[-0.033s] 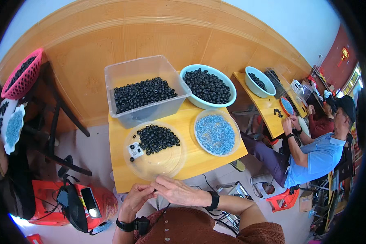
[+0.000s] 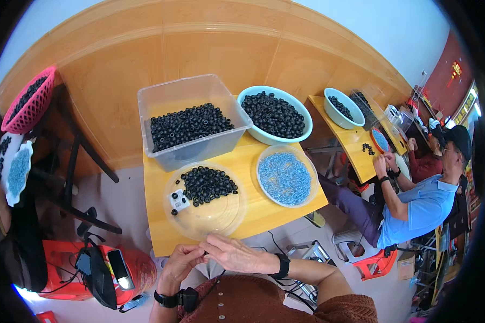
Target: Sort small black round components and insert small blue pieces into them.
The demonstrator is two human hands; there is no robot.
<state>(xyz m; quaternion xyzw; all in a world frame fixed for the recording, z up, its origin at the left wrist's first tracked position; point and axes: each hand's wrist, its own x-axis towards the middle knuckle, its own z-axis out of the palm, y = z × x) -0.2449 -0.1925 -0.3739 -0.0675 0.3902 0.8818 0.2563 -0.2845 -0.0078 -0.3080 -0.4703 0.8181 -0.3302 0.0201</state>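
My left hand [image 2: 182,262] and my right hand [image 2: 235,253] meet in front of my body, just off the table's near edge. Fingertips of both pinch together around a small black piece [image 2: 205,252], mostly hidden by the fingers. Right beyond them lies a round clear plastic lid [image 2: 210,223] bearing a pile of small black ring-shaped parts [image 2: 207,184] and a white label [image 2: 179,199]. To its right stands a round clear tub of thin light-blue pieces [image 2: 284,177], too fine to tell apart.
At the back of the yellow table [image 2: 253,229] stand a clear plastic bin [image 2: 186,156] and a light-blue basin [image 2: 275,139], both holding black parts. A co-worker in a blue shirt [image 2: 420,210] sits at another table on the right. A red stool [image 2: 64,258] with a black bag [image 2: 99,277] is at left.
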